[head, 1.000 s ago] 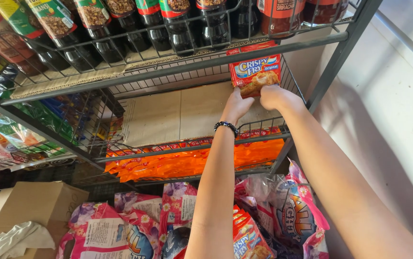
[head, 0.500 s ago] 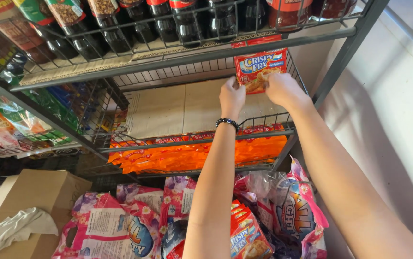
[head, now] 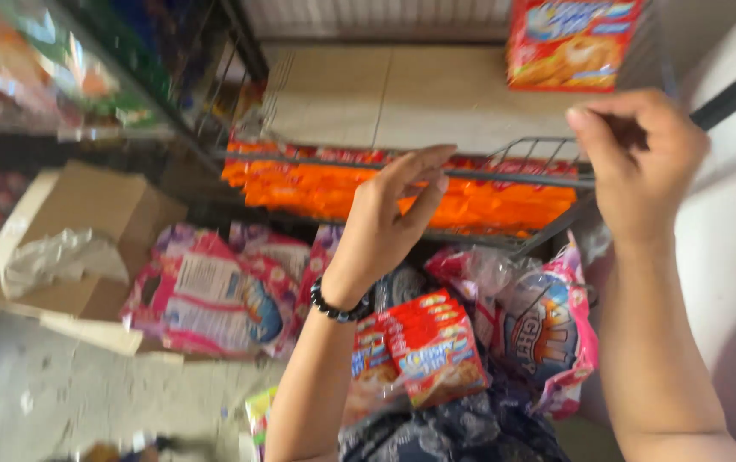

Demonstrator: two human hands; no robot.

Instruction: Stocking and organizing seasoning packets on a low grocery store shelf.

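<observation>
My left hand (head: 389,227) hangs in front of the wire shelf (head: 522,162), fingers apart, holding nothing; a black bead bracelet sits on its wrist. My right hand (head: 637,158) is further right, fingers curled loosely, nothing in it. A red snack pack (head: 569,43) stands on the shelf just above my right hand, apart from it. Below my arms lies a stack of similar red snack packs (head: 428,351) in a dark wrapper.
Orange packets (head: 342,188) fill the shelf below. Pink and white bags (head: 214,291) lie on the floor beside an open cardboard box (head: 85,231) with white plastic in it. A pink bag (head: 547,334) leans at the right. More shelves of goods stand at left.
Both hands have let go of the red snack pack, which stays on the shelf, and dropped lower. The view has tilted down toward the floor.
</observation>
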